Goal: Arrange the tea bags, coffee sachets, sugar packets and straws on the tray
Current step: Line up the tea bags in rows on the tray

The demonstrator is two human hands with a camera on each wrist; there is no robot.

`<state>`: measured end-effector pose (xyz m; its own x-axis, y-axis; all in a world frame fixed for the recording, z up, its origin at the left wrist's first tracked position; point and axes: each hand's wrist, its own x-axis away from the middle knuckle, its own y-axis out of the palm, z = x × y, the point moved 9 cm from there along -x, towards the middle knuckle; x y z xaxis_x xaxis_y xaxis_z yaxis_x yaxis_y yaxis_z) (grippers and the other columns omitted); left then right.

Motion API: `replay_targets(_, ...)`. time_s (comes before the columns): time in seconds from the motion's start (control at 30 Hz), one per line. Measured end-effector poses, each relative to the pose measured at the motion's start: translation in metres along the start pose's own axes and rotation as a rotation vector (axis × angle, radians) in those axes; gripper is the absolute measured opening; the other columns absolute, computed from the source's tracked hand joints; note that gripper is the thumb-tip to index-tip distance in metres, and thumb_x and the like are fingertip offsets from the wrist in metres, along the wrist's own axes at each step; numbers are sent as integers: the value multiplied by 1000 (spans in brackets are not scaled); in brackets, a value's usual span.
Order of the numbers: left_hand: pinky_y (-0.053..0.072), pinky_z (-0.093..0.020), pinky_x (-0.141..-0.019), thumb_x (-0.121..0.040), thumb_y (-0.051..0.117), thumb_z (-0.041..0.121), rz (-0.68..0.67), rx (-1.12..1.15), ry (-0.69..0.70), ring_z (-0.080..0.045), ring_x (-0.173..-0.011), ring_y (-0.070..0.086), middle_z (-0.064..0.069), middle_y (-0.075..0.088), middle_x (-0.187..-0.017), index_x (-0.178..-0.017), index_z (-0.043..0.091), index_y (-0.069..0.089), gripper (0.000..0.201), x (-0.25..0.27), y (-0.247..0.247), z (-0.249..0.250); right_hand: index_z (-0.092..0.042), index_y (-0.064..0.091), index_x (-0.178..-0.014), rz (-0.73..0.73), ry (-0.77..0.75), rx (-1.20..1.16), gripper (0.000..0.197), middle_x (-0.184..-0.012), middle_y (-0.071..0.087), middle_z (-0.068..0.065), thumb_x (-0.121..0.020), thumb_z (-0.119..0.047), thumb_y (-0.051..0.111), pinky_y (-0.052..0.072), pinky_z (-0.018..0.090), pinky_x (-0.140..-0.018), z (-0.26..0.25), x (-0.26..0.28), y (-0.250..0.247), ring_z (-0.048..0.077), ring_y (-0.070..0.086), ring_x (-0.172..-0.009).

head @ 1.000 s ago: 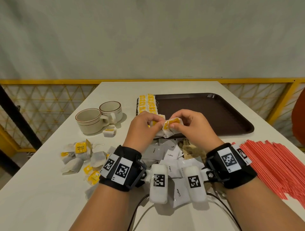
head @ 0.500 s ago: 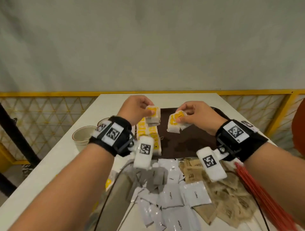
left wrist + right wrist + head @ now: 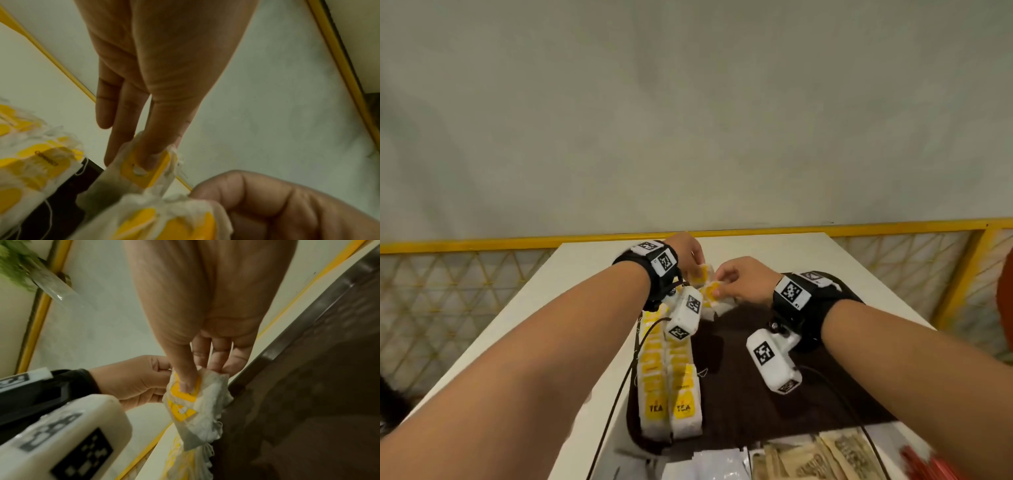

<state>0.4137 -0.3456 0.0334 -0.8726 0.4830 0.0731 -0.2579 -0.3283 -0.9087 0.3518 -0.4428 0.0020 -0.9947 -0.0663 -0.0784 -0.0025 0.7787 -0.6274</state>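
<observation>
A tea bag is pinched in the left hand, another in the right hand, at the tray's 11 o'clock corner; next, each should be laid extending the rows.

Soft, even indoor light with a warm yellowish cast; shadows are faint. The head view bends strongly at its edges and the forearms smear with blur. Both wrist views are dim, grainy and soft, with near skin out of focus.
</observation>
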Motion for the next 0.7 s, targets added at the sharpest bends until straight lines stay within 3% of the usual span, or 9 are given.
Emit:
replay_targets(0.07,49,-19,-52,-82,68,9,-29,-26,13,-10,-61,63,-9,71,-86,-94,9,68,12,-11,6,-3,-3,68,-93,-35,17,-25,14,-70,61,7,-80,-6,74,45,20,-50,7,-7,8,11,54,-55)
replay_targets(0.17,46,-13,-48,-83,69,8,-60,-42,24,-7,-60,60,-3,67,-84,-99,7,68,16,-20,13,-8,-7,65,-87,-44,36,-73,11,-76,62,12,-80,-3,73,50,31,-59,20,-15,18,25,57,-70)
replay_targets(0.23,44,-12,-48,-83,69,8,-66,-65,31,-10,-63,59,1,64,-82,-99,8,68,16,-23,16,-12,-11,66,-86,-63,51,-111,11,-80,64,10,-81,-5,73,54,32,-67,27,-18,22,23,60,-75)
replay_targets(0.3,45,-15,-54,-83,69,6,-69,-47,28,-11,-68,60,-1,65,-84,-96,10,68,14,-26,18,-17,-10,68,-90,-66,71,-161,8,-86,66,7,-83,-10,72,54,27,-70,31,-20,19,16,62,-79)
replay_targets(0.37,48,-18,-60,-82,68,4,-73,6,0,-12,-72,62,-3,67,-86,-95,12,69,15,-28,18,-27,-9,68,-87,5,101,-202,1,-83,68,5,-87,-10,67,54,24,-68,38,-26,6,13,63,-73)
replay_targets(0.47,51,-21,-68,-82,68,3,-80,65,-44,-15,-83,67,-6,71,-88,-96,12,69,16,-31,17,-41,-7,65,-85,113,159,-159,7,-76,66,6,-89,-2,62,55,23,-66,56,-35,-10,13,63,-66)
replay_targets(0.6,48,-15,-61,-86,66,8,-41,50,-38,-8,-72,64,-4,71,-91,-100,9,71,15,-35,16,-45,-1,65,-95,56,223,-109,9,-72,64,5,-88,3,62,55,17,-59,65,-44,3,12,63,-66)
replay_targets(0.7,48,-22,-72,-87,66,13,-3,-8,-31,-11,-79,60,-5,71,-102,-106,11,71,20,-40,14,-44,-4,62,-83,48,240,-150,12,-72,63,9,-84,8,64,56,21,-57,61,-49,11,19,63,-63)
